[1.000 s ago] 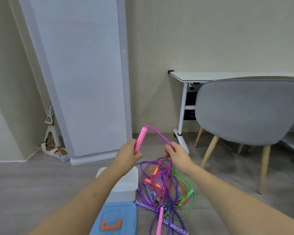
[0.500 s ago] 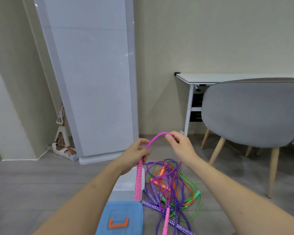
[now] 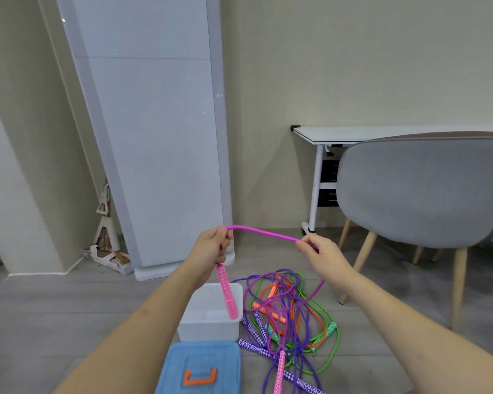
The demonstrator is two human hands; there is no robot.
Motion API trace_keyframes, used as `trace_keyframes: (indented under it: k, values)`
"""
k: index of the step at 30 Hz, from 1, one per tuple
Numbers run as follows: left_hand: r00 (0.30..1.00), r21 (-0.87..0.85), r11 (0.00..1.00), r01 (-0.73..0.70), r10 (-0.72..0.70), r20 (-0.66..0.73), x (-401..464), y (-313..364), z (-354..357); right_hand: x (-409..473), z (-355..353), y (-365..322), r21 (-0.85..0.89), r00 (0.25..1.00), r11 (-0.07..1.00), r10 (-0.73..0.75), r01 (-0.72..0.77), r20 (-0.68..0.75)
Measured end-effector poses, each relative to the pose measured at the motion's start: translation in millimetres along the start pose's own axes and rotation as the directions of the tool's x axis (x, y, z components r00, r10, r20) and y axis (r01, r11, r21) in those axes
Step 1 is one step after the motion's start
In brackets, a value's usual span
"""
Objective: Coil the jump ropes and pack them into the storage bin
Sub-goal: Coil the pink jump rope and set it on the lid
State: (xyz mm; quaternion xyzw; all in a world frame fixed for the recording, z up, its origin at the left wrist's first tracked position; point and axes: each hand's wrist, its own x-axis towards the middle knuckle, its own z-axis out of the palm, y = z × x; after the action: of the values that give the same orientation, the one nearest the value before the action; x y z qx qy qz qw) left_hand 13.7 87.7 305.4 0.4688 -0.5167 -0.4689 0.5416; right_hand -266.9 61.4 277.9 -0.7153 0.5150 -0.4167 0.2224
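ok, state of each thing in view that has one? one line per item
left hand: grips pink rope just above one handle
right hand: pinches pink rope further along
pink rope: stretched between both hands, rest still in the pile
pink handle: hangs over the bin
storage bin: open, no rope inside that I can see
blue lid: off, flat on the floor
rope pile: tangled, uncoiled

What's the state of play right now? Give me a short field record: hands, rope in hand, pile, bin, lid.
left hand: grips the pink rope at its handle end; pink handle hangs below the fist
right hand: pinches the same pink rope, stretched between the hands
pile: purple, green and orange ropes tangled on the floor, right of the bin
storage bin: white, open, no rope in it
lid: blue, orange handle, flat on the floor in front of the bin
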Motion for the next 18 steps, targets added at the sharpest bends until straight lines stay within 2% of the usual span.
trace_keyframes:
  k: [3, 9, 13, 15, 18]
  values:
    - [0.999, -0.058, 0.998, 0.036, -0.037, -0.032, 0.7, 3.3, -7.4, -2.1, -7.3, 10.9, 0.054, 0.998, 0.998, 0.045, -0.042, -0.048]
    - [0.992, -0.142, 0.983, 0.119, -0.113, 0.053, -13.3, 6.2, -7.1, 4.0, -2.9, -9.8, 0.214, 0.966, 0.971, 0.155, -0.11, -0.205]
    - [0.994, -0.165, 0.981, 0.106, -0.103, 0.028, -18.9, 7.3, -2.5, 13.0, 12.5, -35.2, 0.493, 0.946, 0.85, 0.29, -0.186, -0.144]
    - [0.997, -0.145, 0.987, 0.075, -0.073, 0.016, -21.6, 8.2, -1.7, 11.3, 20.2, -45.8, 0.534, 0.958, 0.832, 0.256, -0.151, -0.128]
    - [0.998, -0.122, 0.992, 0.044, -0.049, -0.035, -24.6, 10.4, 1.2, 5.3, 23.8, -62.5, 0.507, 0.97, 0.855, 0.202, -0.105, -0.139]
